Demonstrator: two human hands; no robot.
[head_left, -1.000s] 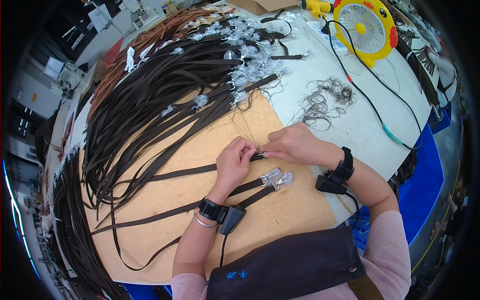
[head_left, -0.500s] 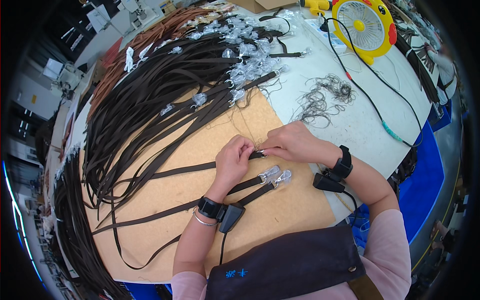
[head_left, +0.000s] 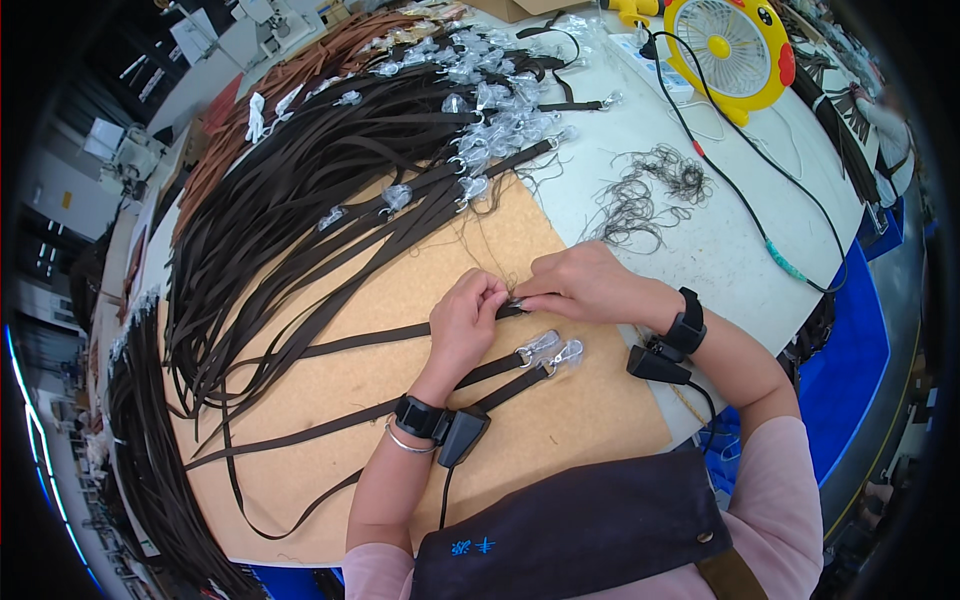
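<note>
My left hand [head_left: 464, 318] pinches the end of a dark brown strap [head_left: 385, 338] over a tan board [head_left: 560, 410]. My right hand [head_left: 592, 286] meets it there, thumb and forefinger closed together at the strap's tip. What sits between those right fingertips is too small and covered to make out. Fine dark threads [head_left: 490, 255] trail up from the fingertips across the board. Just nearer to me lie two more straps, their ends fitted with metal snap hooks [head_left: 566, 356] wrapped in clear plastic.
A big heap of dark straps [head_left: 290, 190] covers the left and back, with plastic-wrapped hooks [head_left: 495, 130]. Brown straps [head_left: 225, 150] lie behind. A tangle of loose thread [head_left: 655, 190] rests on the white table [head_left: 740, 220]. At back right stands a yellow fan [head_left: 722, 58] with a black cable [head_left: 735, 195].
Both hands stay at the strap's end. The right fingertips have shifted slightly left, closer to the left fingers, and a shiny bit at the tip shows less.
</note>
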